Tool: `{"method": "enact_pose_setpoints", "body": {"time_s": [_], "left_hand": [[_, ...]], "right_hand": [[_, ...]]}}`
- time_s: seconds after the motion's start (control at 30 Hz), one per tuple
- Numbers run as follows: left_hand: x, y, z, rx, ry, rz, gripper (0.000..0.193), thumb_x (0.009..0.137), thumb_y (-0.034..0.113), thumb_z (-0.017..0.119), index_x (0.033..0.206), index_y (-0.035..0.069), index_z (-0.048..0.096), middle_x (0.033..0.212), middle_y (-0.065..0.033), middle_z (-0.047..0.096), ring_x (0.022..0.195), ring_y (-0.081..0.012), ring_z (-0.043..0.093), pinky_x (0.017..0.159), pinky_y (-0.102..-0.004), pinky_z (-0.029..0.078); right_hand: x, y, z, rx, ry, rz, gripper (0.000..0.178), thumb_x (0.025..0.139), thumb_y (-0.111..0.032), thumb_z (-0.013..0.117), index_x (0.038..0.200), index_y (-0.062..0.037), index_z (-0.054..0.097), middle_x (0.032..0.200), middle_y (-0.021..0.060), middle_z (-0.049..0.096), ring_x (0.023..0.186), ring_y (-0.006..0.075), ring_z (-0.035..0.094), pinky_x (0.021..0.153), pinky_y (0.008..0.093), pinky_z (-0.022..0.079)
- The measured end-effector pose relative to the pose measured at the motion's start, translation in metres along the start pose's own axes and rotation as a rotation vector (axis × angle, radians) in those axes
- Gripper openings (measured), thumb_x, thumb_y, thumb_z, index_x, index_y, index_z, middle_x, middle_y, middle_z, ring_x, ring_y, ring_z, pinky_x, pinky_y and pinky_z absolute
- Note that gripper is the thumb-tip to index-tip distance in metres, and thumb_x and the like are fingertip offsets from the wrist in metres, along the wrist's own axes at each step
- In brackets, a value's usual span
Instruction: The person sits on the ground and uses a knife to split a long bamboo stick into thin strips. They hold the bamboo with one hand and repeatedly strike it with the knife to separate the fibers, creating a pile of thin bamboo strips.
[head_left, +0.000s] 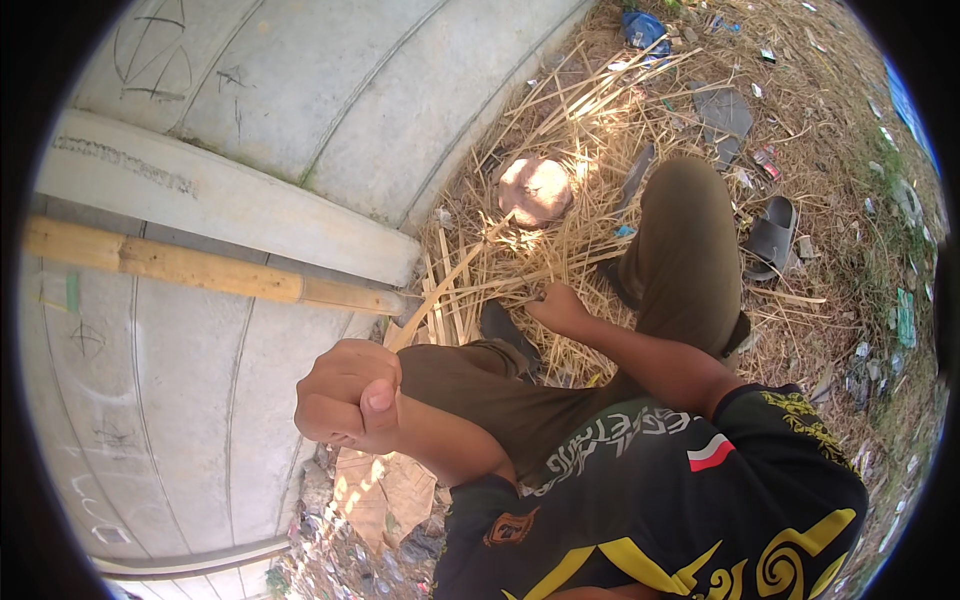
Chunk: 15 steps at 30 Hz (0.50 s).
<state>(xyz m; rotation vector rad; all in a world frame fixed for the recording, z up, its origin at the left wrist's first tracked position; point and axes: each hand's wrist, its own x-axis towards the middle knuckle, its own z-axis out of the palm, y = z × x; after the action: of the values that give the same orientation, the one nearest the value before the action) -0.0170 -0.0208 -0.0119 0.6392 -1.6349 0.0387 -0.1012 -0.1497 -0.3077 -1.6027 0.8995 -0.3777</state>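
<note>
Left hand [345, 395]: closed in a fist, thumb up, raised above the left knee. Whether it grips anything cannot be told; a thin split strip seems to run from it toward the pile.

Right hand [560, 308]: reaches down between the knees into the strips [470, 285], fingers curled narrow around a few of them. The exact grip is hidden by the straw.

Strips: pale split bamboo lengths, lying fanned on the ground just in front of the person's feet, beside the end of the pole [210, 268].

Pole: round yellow bamboo, lying across the grey concrete surface [180, 400] at left, its near end touching the strip pile.

Beam [220, 195]: pale concrete, lying just above the pole and roughly parallel to it.

Stone [535, 188]: rounded, pinkish, sunlit, on the straw beyond the strips.

Sandal [772, 238]: dark, on dry grass right of the right knee.

Person: crouched, olive trousers, black shirt with yellow pattern.

Ground: dry straw and scattered litter at right.
</note>
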Motion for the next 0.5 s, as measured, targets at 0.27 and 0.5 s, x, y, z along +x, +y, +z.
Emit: {"method": "enact_pose_setpoints", "body": {"time_s": [0.27, 0.5], "left_hand": [[-0.001, -0.001, -0.018, -0.090, -0.033, 0.011, 0.038, 0.088, -0.005, 0.057, 0.066, 0.011, 0.030, 0.044, 0.0053, 0.024, 0.035, -0.0029, 0.017, 0.031, -0.0214, 0.013], [-0.009, 0.001, -0.048, -0.258, 0.004, 0.011, 0.040, 0.090, 0.005, 0.058, 0.063, 0.014, 0.029, 0.043, 0.0062, 0.023, 0.033, -0.0047, 0.017, 0.032, -0.0219, 0.014]], "right_hand": [[-0.008, -0.021, -0.010, 0.023, -0.029, -0.110, 0.031, 0.075, -0.024, 0.067, 0.071, 0.0062, 0.062, 0.056, 0.0147, 0.058, 0.053, 0.0224, 0.060, 0.054, 0.0388, 0.047], [-0.012, -0.119, -0.050, 0.404, -0.021, -0.435, 0.022, 0.083, -0.018, 0.064, 0.072, 0.0012, 0.064, 0.055, 0.0077, 0.057, 0.051, 0.0088, 0.053, 0.051, 0.0304, 0.044]]}}
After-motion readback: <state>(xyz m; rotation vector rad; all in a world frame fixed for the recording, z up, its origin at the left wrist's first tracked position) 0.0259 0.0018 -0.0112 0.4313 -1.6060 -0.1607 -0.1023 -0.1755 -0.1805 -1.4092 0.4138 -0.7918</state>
